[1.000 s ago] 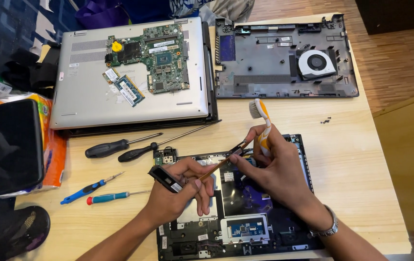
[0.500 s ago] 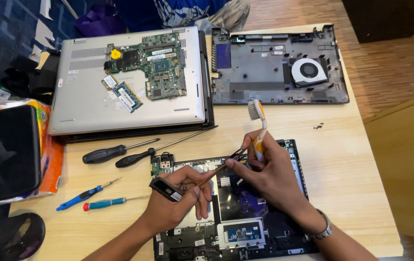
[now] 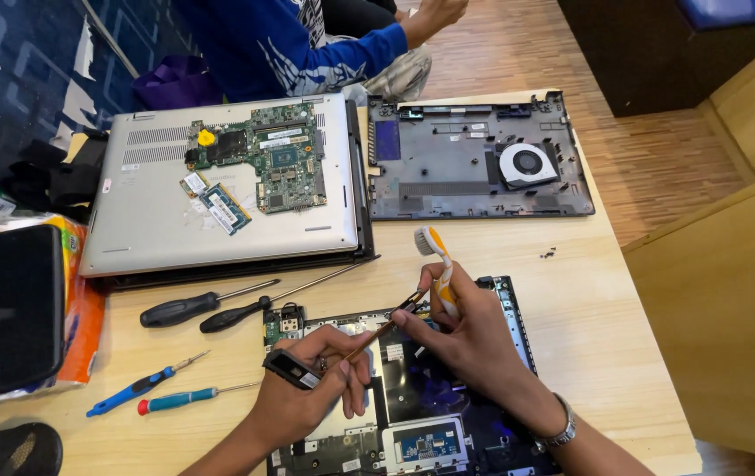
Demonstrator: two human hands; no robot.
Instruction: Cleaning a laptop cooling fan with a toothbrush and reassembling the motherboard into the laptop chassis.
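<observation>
Head view: two hands, left (image 3: pixel 307 397) gripping speaker (image 3: pixel 289 368), right (image 3: pixel 470 339) gripping toothbrush (image 3: pixel 437 264); four screwdrivers (image 3: pixel 206 304).

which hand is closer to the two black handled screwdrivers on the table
Left. The left hand lies just below and right of the black-handled screwdrivers; the right hand is farther right, gripping a toothbrush.

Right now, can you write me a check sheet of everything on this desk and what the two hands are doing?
Surface: wooden table, crowded.
Job's things: open laptop base; small black part with thin ribbon strip; toothbrush.
Clutter: four screwdrivers; silver laptop carrying green circuit board; grey shell with fan; black phone.
Hands: left hand grips the black part; right hand holds the toothbrush and pinches the strip.
Cables: only that strip.
Surroundings: a person in a blue sleeve beyond the table.
</observation>
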